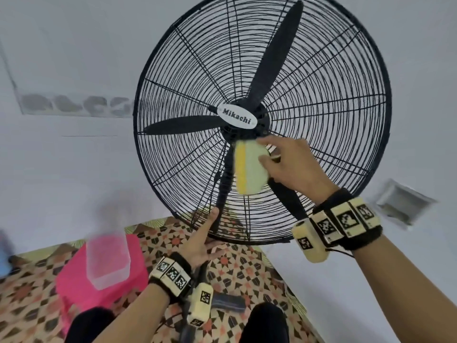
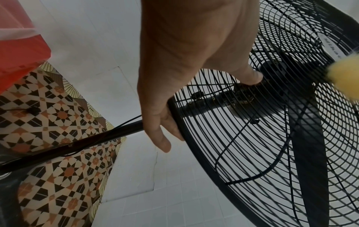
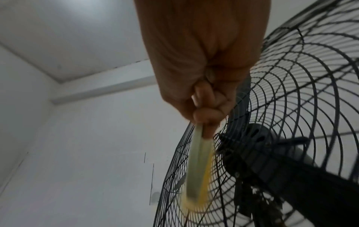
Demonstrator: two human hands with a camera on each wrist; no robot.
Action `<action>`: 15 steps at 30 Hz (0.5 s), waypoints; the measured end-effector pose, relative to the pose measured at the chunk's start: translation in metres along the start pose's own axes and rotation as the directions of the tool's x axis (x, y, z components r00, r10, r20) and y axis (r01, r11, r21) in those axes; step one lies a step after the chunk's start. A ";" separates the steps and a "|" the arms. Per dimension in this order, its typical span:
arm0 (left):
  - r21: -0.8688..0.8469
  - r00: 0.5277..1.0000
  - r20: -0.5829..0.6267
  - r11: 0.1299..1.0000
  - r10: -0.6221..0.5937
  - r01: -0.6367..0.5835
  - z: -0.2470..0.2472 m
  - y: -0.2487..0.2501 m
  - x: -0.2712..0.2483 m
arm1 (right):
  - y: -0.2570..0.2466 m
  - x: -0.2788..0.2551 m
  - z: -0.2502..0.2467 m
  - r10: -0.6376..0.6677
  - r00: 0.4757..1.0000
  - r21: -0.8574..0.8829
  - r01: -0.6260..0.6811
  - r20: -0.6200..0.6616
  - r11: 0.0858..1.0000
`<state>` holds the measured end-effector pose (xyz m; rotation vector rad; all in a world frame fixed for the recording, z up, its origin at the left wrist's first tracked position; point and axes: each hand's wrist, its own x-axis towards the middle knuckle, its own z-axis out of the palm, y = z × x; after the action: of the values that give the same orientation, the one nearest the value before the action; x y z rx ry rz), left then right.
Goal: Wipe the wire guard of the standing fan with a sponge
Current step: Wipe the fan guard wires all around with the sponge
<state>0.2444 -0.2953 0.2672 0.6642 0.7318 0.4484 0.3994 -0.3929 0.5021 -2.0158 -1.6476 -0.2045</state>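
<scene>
A black standing fan faces me, and its round wire guard [image 1: 321,95] fills the head view. My right hand [image 1: 291,164] grips a yellow and pale green sponge [image 1: 249,167] and holds it flat against the guard just below the labelled hub. The right wrist view shows the fingers of my right hand [image 3: 202,76] curled round the blurred sponge [image 3: 198,169], beside the guard [image 3: 301,76]. My left hand [image 1: 205,238] braces the guard's bottom rim. In the left wrist view its thumb [image 2: 250,76] lies on the front wires, with straight fingers [image 2: 165,142] behind the rim.
At the lower left a pink stool [image 1: 74,280] carries a clear plastic container [image 1: 108,258]. The fan's black pole [image 2: 77,145] runs down to a patterned floor mat [image 1: 247,268]. A dark flat object [image 1: 228,302] lies on the mat between my knees. A white wall stands behind the fan.
</scene>
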 end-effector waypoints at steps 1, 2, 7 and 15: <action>0.004 1.000 -0.001 1.000 -0.001 0.001 0.000 0.000 0.000 | 0.000 -0.001 0.001 0.011 0.997 0.090 -0.005 -0.071 0.996; 0.007 1.000 -0.002 1.000 -0.004 0.004 -0.001 0.000 0.000 | -0.001 -0.002 0.003 0.010 0.992 0.138 0.008 -0.124 0.990; 0.010 1.000 -0.004 1.000 0.003 -0.003 -0.004 0.000 0.002 | 0.012 -0.017 0.015 -0.062 0.992 -0.016 0.064 0.105 0.998; 0.046 1.000 0.014 0.999 0.015 -0.015 -0.006 -0.002 0.004 | 0.023 -0.037 0.024 -0.088 0.995 0.071 0.091 -0.043 0.993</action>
<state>0.2429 -0.2916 0.2608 0.7158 0.7267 0.4417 0.4066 -0.4162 0.4585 -1.8747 -1.6976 -0.2118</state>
